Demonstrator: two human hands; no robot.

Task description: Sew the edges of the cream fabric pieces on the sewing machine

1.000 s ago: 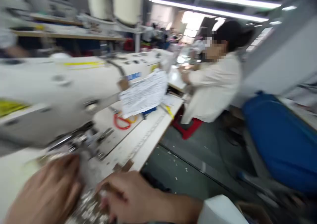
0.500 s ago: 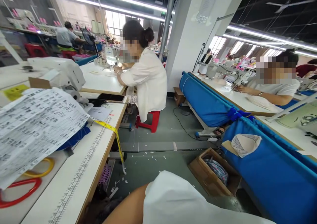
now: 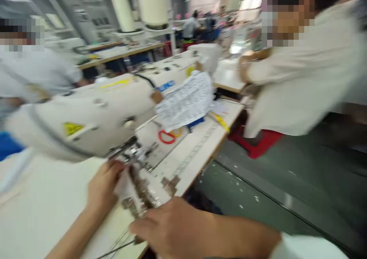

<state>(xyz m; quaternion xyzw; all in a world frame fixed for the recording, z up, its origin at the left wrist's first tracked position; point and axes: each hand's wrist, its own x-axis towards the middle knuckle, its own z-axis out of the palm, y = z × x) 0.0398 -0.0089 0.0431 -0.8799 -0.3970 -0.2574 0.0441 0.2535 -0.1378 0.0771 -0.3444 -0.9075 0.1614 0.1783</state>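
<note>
My left hand is beside the needle area of a white sewing machine, its fingers closed on a piece of white fabric. Nearer to me, my right hand rests at the table's front edge, fingers bent by the lower end of the fabric; motion blur hides whether they grip it. Brown tape patches mark the white table just right of the fabric.
Red-handled scissors, a printed paper and a yellow measuring tape lie along the table. A person in white sits on a red stool at right. Another person is at far left.
The view has swung left onto the sewing machine. Both my hands have come into view, with white fabric at the machine; the blue cloth bins and cardboard box have left view.
</note>
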